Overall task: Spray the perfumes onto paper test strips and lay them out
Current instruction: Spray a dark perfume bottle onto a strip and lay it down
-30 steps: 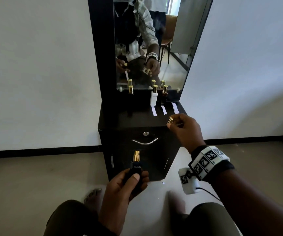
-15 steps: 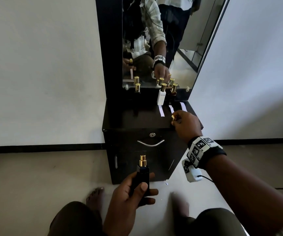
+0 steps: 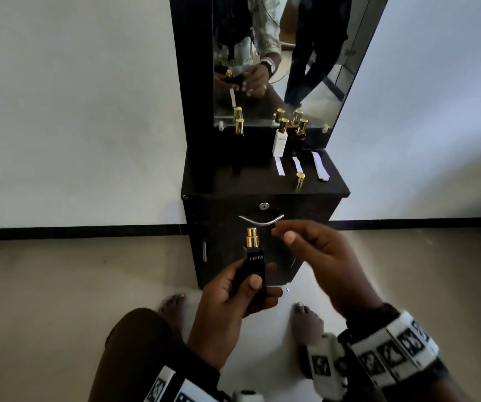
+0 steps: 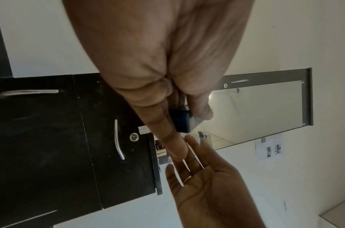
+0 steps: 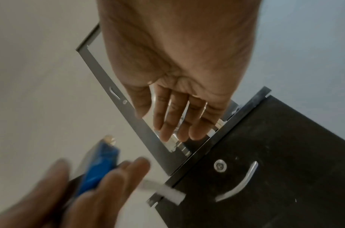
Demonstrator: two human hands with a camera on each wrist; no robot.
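I see the black bench (image 3: pixel 204 184) against the wall, three paper test strips (image 3: pixel 279 166) and a gold cap (image 3: pixel 300 179) near its front edge. Below that edge, over open floor, my left hand (image 3: pixel 227 311) grips the uncapped blue perfume bottle (image 3: pixel 253 262) upright — my right hand (image 3: pixel 320 256) hovers beside, fingers loose, holding nothing.

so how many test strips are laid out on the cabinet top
3: left strip before the white bottle, middle strip before the dark bottle, right strip nearest the right edge.
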